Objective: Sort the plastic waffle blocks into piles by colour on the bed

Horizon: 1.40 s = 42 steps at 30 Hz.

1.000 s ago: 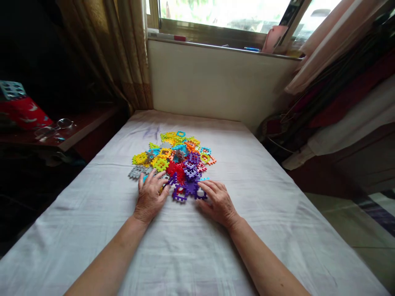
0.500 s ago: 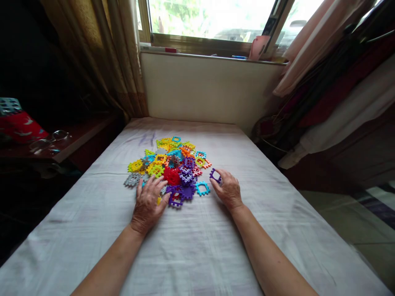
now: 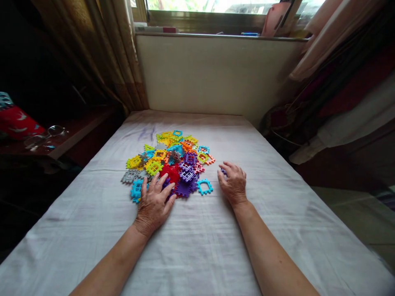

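Note:
Colourful interlocking plastic building pieces lie in a pile, with a red piece in the middle and a dark purple piece at the near side. My left hand rests with spread fingers on the pile's near edge, covering some purple pieces. A blue window piece sits just left of its fingers. Right of the pile, my right hand has its fingers curled over a purple frame piece, mostly hidden beneath them. Between hand and pile lies a light-blue frame piece.
A pale sheet covers the flat surface. Eyeglasses and a red patterned item are on a dark side table at left. A curtain hangs at back left, clothes at right.
My left hand has shifted right over the purple pieces, uncovering the blue window piece. My right hand has moved slightly right with the purple frame piece. The view has tilted down.

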### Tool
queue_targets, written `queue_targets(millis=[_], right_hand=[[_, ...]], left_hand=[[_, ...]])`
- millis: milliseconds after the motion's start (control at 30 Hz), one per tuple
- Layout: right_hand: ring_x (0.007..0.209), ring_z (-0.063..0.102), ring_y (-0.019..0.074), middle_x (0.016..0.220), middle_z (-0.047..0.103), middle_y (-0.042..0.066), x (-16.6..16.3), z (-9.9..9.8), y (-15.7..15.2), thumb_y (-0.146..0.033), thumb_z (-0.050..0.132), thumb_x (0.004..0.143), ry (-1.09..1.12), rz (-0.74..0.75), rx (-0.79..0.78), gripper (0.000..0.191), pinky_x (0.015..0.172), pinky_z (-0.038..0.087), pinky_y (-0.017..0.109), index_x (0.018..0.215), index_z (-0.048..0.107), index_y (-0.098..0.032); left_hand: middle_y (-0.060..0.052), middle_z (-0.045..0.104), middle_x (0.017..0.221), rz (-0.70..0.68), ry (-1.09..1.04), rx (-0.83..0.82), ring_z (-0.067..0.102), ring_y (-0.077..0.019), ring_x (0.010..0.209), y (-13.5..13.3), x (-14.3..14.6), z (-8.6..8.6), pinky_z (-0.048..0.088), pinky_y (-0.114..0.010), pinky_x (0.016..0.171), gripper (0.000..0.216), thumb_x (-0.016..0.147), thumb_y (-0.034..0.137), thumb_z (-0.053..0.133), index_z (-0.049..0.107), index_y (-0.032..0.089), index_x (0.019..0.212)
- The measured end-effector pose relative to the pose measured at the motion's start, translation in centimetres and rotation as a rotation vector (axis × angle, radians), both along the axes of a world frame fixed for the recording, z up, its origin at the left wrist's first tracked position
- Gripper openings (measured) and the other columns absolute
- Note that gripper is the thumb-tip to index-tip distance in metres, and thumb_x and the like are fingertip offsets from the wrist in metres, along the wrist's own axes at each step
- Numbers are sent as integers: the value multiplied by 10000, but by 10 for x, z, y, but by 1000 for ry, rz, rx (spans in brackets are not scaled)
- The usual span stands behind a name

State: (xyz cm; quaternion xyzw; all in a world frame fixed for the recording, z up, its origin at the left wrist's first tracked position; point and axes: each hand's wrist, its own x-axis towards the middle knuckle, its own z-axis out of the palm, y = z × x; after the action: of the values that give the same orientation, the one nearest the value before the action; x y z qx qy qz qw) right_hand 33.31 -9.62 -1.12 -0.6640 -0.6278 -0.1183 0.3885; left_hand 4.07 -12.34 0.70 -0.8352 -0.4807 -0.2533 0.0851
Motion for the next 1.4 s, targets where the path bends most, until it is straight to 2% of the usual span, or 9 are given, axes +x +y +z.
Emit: queue_targets(millis=[167, 400, 600, 767, 833, 1000, 1167, 1300, 1400], right_hand=[[1064, 625, 232, 1127, 728, 76, -50, 13, -7, -411, 632, 918, -13, 276, -29, 238, 976, 405, 376, 1046, 717, -229], [1028, 607, 272, 1101, 716, 109, -82, 17, -9, -486, 704, 850, -45, 253, -152, 355, 914, 415, 394, 1064, 690, -204], [1031, 610, 249, 1095, 727, 79, -78, 18, -13, -339, 667, 875, -25, 291, -146, 180, 936, 403, 385, 1008, 707, -224], [1091, 586, 266, 1173, 697, 90, -81, 18, -11, -409, 741, 824, -23, 298, -174, 367, 955, 399, 400, 1146, 714, -234], [1049, 590, 253, 1124, 703, 74, -84, 18, -10, -415, 750, 824, -29, 305, -190, 331, 933, 401, 394, 1114, 733, -257], [953, 599, 206, 981, 715, 37, -86, 17, -10, -354, 669, 917, -98, 401, -147, 139, 882, 402, 363, 988, 749, -266], [944, 613, 193, 969, 731, 45, -85, 22, -14, -318, 539, 998, -120, 452, -50, 203, 901, 423, 346, 992, 730, -249], [946, 647, 195, 972, 742, 74, -66, 26, -10, -313, 457, 1022, -25, 362, 58, 283, 908, 453, 336, 982, 723, -227], [889, 677, 208, 940, 753, 99, -30, 22, -1, -374, 412, 1023, 104, 150, 75, 361, 854, 486, 323, 971, 725, -201]], left_hand=[[-107, 581, 1445, -5, -1, 4, 448, -337, 1407, 0, 1, -2, 242, -637, 1191, 341, 936, 309, 537, 686, 273, 1240], [-83, 576, 1453, -92, 21, -22, 423, -337, 1427, -1, 2, 1, 244, -639, 1189, 334, 927, 293, 546, 706, 314, 1219], [-71, 601, 1426, -81, -14, -52, 436, -328, 1418, -2, 2, 3, 226, -633, 1200, 284, 907, 319, 578, 721, 300, 1153], [-69, 626, 1398, -97, -34, -51, 449, -322, 1410, -2, 1, 2, 220, -631, 1203, 222, 907, 311, 589, 723, 279, 1081], [-72, 631, 1392, -102, -39, -50, 457, -323, 1405, -1, 1, 2, 228, -634, 1200, 214, 909, 309, 587, 721, 272, 1072], [-72, 668, 1341, -124, -49, -76, 520, -317, 1351, 0, -1, 0, 245, -641, 1191, 206, 914, 319, 582, 715, 271, 1064], [-67, 692, 1302, -142, -70, -119, 559, -301, 1313, 1, -2, -1, 228, -644, 1199, 221, 919, 323, 573, 707, 279, 1090], [-68, 704, 1279, -146, -92, -119, 565, -297, 1307, 0, -3, 0, 243, -639, 1194, 205, 928, 328, 561, 707, 269, 1060], [-62, 714, 1262, -156, -104, -112, 580, -290, 1288, 0, -4, 0, 254, -631, 1190, 189, 935, 329, 555, 701, 265, 1037]])
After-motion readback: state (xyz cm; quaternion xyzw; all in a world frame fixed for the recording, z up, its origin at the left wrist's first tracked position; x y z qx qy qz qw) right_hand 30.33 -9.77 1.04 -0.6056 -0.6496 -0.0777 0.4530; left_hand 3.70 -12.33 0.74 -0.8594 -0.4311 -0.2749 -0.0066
